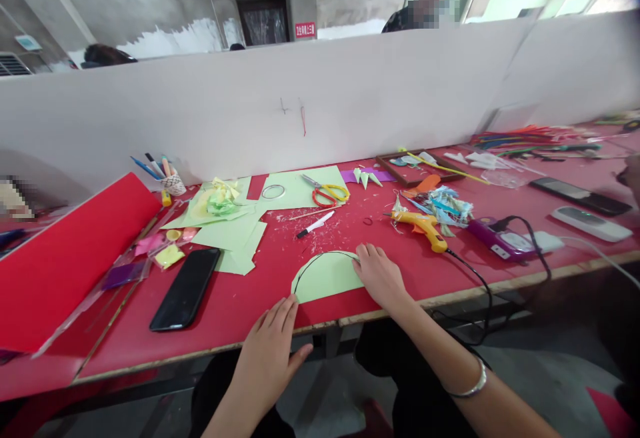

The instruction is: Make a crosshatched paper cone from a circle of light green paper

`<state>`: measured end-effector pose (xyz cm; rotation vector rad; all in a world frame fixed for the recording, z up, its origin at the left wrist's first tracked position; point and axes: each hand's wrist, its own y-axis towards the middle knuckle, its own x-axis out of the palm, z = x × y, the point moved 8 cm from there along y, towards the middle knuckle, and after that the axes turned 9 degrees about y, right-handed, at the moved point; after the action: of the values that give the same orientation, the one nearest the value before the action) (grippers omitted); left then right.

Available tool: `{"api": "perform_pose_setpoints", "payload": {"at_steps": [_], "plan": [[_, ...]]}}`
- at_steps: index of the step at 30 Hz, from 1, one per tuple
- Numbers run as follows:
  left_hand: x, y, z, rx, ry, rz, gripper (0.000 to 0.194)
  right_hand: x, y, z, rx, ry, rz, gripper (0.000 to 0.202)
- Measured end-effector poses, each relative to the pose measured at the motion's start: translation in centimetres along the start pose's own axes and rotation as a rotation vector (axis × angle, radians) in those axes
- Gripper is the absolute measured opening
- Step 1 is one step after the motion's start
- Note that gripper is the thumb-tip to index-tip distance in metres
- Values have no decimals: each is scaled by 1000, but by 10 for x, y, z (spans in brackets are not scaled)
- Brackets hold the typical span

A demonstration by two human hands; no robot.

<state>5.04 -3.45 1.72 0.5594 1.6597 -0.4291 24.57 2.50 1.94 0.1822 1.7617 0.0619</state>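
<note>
A half-round piece of light green paper [327, 277] lies flat at the table's front edge, with a thin dark curved line or wire along its rounded side. My left hand [275, 331] rests its outstretched fingers at the paper's left corner, thumb apart. On the right end of the paper lies my right hand [377, 273], fingers stretched and touching the end of the dark curve. Beyond the paper are a white pen with a black tip [315, 224] and scissors [327, 194] with red and yellow handles.
A yellow glue gun [425, 226] and a purple power strip [497, 239] with cables lie to the right. Left are a black phone [186, 289], green paper sheets [235, 241] and a large red sheet [75, 258]. A white partition [225, 111] stands behind.
</note>
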Motion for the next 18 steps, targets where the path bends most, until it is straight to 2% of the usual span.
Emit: {"api": "perform_pose_setpoints", "payload": {"at_steps": [2,4,7,9,12,18], "plan": [[0,1,0,-4,-21,-14,54,-6,-9,-16,-111,-14,77,31],[1,1,0,-11,-28,-24,53,-5,-25,-42,-295,25,106,35],[3,0,0,-34,-29,-18,51,5,-57,-81,-577,164,55,34],[4,-1,0,-43,-40,-1,51,11,-71,-91,-624,235,33,37],[4,-2,0,-44,-43,17,51,12,-75,-84,-566,308,30,37],[4,-3,0,-26,-32,8,49,-3,-70,-24,-376,319,99,30]]}}
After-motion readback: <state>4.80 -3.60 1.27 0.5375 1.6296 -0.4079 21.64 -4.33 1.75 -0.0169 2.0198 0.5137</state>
